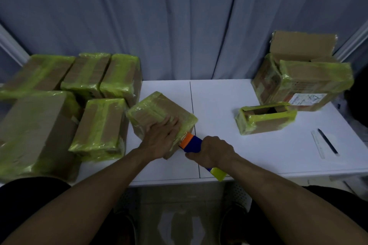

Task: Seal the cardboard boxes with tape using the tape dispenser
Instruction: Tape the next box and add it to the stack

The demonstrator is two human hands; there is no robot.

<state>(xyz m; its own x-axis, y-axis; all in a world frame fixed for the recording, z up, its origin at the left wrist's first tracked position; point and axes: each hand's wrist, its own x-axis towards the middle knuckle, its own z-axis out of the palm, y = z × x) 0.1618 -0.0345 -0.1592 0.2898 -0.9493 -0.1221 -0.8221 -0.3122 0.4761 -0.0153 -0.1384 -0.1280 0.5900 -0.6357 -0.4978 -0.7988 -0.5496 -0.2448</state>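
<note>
left hand [162,138] lies flat, fingers released, pinning small stiff box [159,113]; right hand [214,150] clenches tape dispenser [191,143]; slick film, likely light.

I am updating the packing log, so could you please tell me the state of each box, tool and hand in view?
Centre box: closed, taped, tilted.
Left hand: flat on the centre box.
Right hand: gripping the tape dispenser.
Tape dispenser: nose against the centre box.
Left boxes: closed, taped.
Small right box: top open.
Back right box: flap raised.
Pen: lying on the table.
</note>
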